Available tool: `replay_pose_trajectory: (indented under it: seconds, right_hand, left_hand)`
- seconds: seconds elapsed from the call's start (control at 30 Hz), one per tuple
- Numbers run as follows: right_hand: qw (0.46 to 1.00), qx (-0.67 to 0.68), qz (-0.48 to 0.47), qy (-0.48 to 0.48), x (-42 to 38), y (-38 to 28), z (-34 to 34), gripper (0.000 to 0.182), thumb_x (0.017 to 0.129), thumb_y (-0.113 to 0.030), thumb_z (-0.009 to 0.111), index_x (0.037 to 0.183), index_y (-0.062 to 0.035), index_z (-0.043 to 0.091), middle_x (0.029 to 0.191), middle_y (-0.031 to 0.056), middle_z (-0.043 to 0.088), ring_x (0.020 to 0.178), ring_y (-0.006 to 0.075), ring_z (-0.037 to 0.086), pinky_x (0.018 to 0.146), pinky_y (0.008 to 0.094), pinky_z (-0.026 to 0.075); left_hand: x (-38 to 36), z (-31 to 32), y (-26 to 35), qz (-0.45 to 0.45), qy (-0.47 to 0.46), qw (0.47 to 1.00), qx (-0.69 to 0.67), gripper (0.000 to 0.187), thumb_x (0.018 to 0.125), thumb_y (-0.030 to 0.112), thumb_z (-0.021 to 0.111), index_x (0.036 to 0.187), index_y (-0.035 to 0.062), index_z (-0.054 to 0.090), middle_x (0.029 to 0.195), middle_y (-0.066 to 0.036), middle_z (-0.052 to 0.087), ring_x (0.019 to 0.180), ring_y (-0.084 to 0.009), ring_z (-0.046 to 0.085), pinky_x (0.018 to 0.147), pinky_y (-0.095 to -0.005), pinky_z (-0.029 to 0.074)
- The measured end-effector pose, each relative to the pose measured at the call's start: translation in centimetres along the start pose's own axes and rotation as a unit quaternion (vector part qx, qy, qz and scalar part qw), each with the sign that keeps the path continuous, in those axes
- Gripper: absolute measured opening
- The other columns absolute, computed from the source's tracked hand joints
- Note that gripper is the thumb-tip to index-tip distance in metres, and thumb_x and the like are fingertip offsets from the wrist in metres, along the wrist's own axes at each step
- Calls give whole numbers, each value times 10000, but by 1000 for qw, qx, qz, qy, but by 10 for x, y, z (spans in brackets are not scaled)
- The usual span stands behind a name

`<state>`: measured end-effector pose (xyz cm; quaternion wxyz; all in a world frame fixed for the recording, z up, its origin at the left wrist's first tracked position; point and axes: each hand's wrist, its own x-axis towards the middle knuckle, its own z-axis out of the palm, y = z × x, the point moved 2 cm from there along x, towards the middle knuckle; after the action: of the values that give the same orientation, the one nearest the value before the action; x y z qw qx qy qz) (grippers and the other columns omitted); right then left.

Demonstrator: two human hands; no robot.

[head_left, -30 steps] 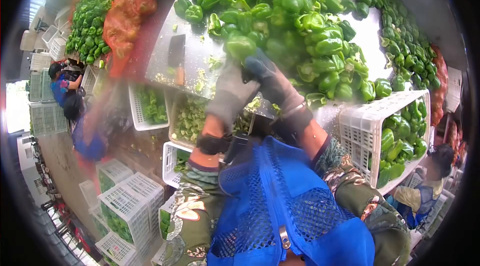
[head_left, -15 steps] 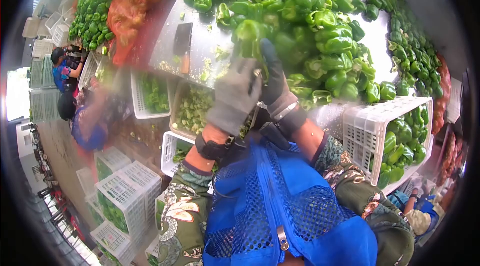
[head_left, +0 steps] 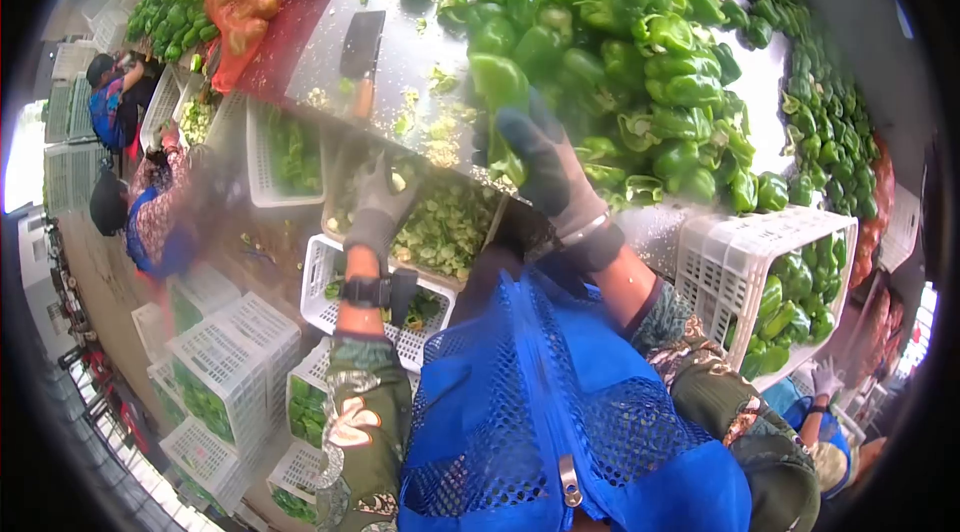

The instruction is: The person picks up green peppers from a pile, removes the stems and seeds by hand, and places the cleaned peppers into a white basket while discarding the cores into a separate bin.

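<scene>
My right hand (head_left: 548, 167), in a dark-palmed glove, is closed around a green bell pepper (head_left: 498, 82) above the metal tabletop (head_left: 415, 82). My left hand (head_left: 382, 200), in a grey glove, is over a crate of pepper cores (head_left: 450, 232). Its thumb and forefinger are apart, and a pale pepper core (head_left: 398, 182) shows in the gap between them. Whether the core touches the glove is hard to see. Beyond the right hand rises a heap of green bell peppers (head_left: 620, 62), some of them cut open.
A cleaver (head_left: 361, 47) lies on the tabletop's left part. White crates (head_left: 735, 257) of peppers stand to the right and, stacked (head_left: 235, 352), at lower left. An orange mesh sack (head_left: 245, 7) is at upper left. Co-workers (head_left: 125, 102) work at left, another (head_left: 825, 412) at lower right.
My left hand has left the pepper and moved left and down over the crate of cores. My right hand still holds the pepper near the same spot.
</scene>
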<state>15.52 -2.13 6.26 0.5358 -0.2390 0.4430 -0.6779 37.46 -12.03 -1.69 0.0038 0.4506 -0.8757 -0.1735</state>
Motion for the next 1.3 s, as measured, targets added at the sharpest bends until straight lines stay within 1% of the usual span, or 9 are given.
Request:
replay_pose_trajectory:
  seconds: [0.13, 0.27, 0.33, 0.53, 0.67, 0.73, 0.83, 1.1, 1.3]
  right_hand:
    - [973, -211, -85, 38, -2, 18, 7, 720, 751, -263, 789, 1334, -56, 421, 1122, 69, 581, 978, 164, 569, 857, 304, 470]
    - [922, -329, -201, -42, -12, 38, 20, 730, 746, -225, 775, 1352, -48, 407, 1280, 168, 505, 1159, 278, 511, 990, 371, 407]
    - [930, -323, -141, -103, -24, 43, 33, 700, 779, -194, 739, 1369, -45, 392, 1330, 196, 460, 1233, 313, 453, 1032, 399, 371]
    - [961, -192, 198, -13, -74, 66, -24, 604, 834, -131, 699, 1364, -64, 417, 1317, 101, 497, 1203, 202, 471, 1022, 338, 392]
    - [954, -192, 222, -56, -97, 65, -34, 660, 815, -122, 723, 1383, -67, 393, 1311, 97, 496, 1205, 190, 462, 998, 319, 412]
    - [961, -193, 171, -99, -98, 73, -15, 694, 803, -128, 737, 1395, -74, 378, 1325, 104, 480, 1219, 186, 449, 997, 320, 415]
    - [976, -72, 141, -150, -92, 51, 23, 787, 774, -140, 750, 1432, -98, 320, 1386, 112, 413, 1275, 215, 408, 1013, 354, 409]
    - [915, -379, -58, -121, -69, 37, -17, 606, 630, -80, 765, 1185, -91, 522, 1154, 117, 555, 1037, 300, 553, 909, 391, 450]
    - [995, -84, 40, -24, -56, 20, 2, 635, 707, -178, 830, 1221, -76, 472, 1088, 67, 568, 997, 123, 545, 880, 296, 470]
  left_hand:
    - [-25, -61, 77, -70, -66, 724, -683, 447, 970, 319, 505, 1313, 35, 467, 1249, -126, 499, 1037, -175, 566, 868, -264, 488]
    - [-33, -51, 83, -13, 86, 821, -564, 288, 965, 150, 500, 1229, 45, 543, 1115, -96, 597, 1045, -190, 565, 932, -313, 448]
    - [-42, -28, 65, -125, 45, 486, -864, 253, 928, 127, 538, 1174, 81, 570, 1125, -73, 591, 1078, -194, 548, 966, -350, 434]
    - [-119, -34, -8, -165, 92, 671, -717, 443, 939, 273, 540, 1297, 36, 431, 1004, -82, 600, 878, -143, 600, 703, -306, 529]
    - [-135, 9, -29, -179, 65, 421, -887, 437, 856, 122, 575, 1272, 38, 472, 1157, -87, 585, 1043, -214, 588, 905, -365, 497]
    - [-118, -14, -2, -118, 64, 731, -670, 480, 839, 66, 577, 1302, 40, 452, 1188, -103, 563, 1031, -203, 587, 846, -336, 520]
    - [-111, -22, 40, -109, 17, 475, -873, 574, 865, 275, 661, 1319, 21, 420, 1138, -71, 560, 1018, -141, 555, 868, -267, 467]
    - [-71, -74, 97, -53, -93, 782, -614, 435, 843, 130, 632, 1246, 6, 522, 1133, -76, 603, 1043, -163, 568, 912, -292, 467]
    - [-54, -46, 85, -116, 48, 511, -850, 363, 892, 225, 612, 1185, 23, 542, 1082, -71, 604, 1045, -168, 569, 851, -297, 506]
